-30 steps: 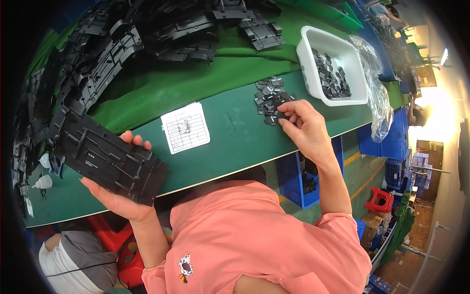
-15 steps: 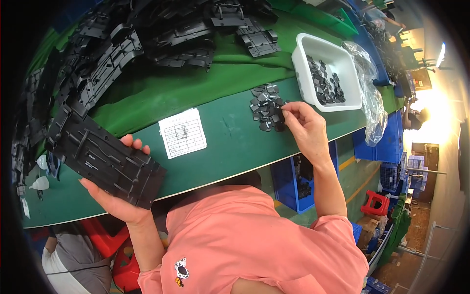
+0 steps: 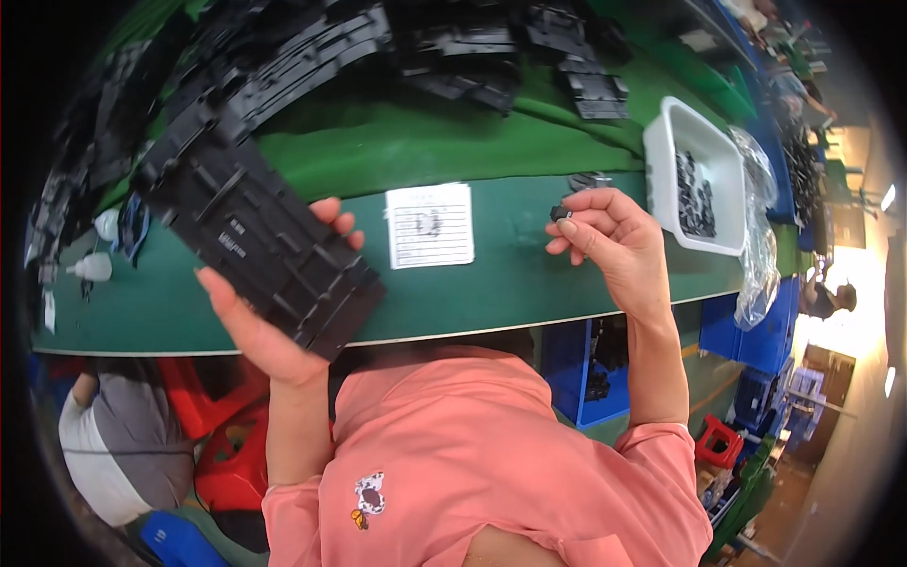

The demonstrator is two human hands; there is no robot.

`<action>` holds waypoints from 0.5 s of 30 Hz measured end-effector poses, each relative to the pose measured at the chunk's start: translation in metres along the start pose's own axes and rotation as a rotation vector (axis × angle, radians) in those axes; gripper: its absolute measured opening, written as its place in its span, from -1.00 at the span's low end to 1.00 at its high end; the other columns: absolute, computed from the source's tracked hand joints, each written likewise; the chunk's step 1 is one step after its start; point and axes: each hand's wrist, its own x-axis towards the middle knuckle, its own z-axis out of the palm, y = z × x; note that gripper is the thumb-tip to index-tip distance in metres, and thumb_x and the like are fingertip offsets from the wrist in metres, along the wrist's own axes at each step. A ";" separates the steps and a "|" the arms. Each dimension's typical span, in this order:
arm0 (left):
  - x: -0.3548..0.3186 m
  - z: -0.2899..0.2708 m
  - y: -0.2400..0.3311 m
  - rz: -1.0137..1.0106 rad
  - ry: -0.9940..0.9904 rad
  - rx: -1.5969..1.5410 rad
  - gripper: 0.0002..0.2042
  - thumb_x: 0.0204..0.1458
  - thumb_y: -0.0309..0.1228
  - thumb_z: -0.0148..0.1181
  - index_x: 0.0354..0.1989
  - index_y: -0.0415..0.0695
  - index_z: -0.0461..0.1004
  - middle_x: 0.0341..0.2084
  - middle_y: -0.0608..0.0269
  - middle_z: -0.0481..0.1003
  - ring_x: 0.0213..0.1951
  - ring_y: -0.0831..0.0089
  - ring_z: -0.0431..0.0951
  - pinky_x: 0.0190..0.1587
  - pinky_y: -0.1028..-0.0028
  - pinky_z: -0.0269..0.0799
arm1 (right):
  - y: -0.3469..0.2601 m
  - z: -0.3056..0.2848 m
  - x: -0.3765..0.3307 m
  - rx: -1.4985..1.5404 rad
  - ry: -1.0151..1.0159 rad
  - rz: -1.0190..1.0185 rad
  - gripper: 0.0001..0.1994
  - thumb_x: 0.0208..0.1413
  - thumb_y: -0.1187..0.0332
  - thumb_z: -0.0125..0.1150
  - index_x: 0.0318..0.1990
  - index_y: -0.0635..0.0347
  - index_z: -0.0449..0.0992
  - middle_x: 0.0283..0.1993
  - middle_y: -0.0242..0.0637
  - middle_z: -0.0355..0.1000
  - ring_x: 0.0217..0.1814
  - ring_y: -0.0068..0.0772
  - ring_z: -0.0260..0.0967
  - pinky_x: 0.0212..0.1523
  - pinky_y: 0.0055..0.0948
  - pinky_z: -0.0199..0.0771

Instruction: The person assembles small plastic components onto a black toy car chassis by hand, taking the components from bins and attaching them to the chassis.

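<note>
In my left hand lies a long black molded plastic panel, tilted, with raised ribs across it; my fingers wrap its far edge and my thumb lies along its near edge. My right hand pinches a small black plastic clip-like piece between thumb and forefinger, raised over the green table. Just behind that hand a small pile of similar black pieces shows, mostly hidden by it. Between my hands a white printed form rests on the table.
Black molded panels are heaped on green cloth along the back. At the right stands a white bin with more small black pieces, beside clear plastic wrap. Small white bottles stand at the left. A person sits near red stools.
My right hand has come away from the pile with one small black piece. The view has shifted, and the panel stays in my left hand.
</note>
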 end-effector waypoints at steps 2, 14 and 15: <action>-0.001 0.001 -0.001 -0.005 -0.001 -0.029 -0.14 0.03 0.31 -0.30 0.24 -0.27 0.04 0.03 -0.22 0.31 0.02 0.02 0.37 0.10 0.13 0.28 | -0.001 0.011 0.003 -0.127 -0.037 -0.043 -0.87 0.07 0.51 0.15 -0.21 0.32 0.48 -0.34 -0.28 0.50 -0.37 -0.57 0.44 -0.40 -0.65 0.37; 0.002 -0.002 0.004 -0.016 0.040 0.059 -0.17 0.06 0.29 -0.32 0.19 -0.32 0.12 0.00 -0.19 0.33 -0.02 0.06 0.39 0.05 0.14 0.33 | -0.012 0.072 0.027 -0.796 -0.199 -0.726 -0.91 -0.05 0.53 0.19 -0.34 0.27 0.47 -0.39 -0.19 0.39 -0.36 -0.18 0.40 -0.37 -0.35 0.42; 0.002 -0.003 0.004 -0.018 0.040 0.065 -0.16 0.05 0.29 -0.33 0.19 -0.32 0.12 0.01 -0.19 0.33 -0.01 0.06 0.39 0.06 0.14 0.33 | -0.013 0.074 0.028 -0.860 -0.201 -0.778 -0.91 -0.06 0.53 0.18 -0.36 0.26 0.47 -0.39 -0.20 0.36 -0.35 -0.18 0.37 -0.38 -0.33 0.41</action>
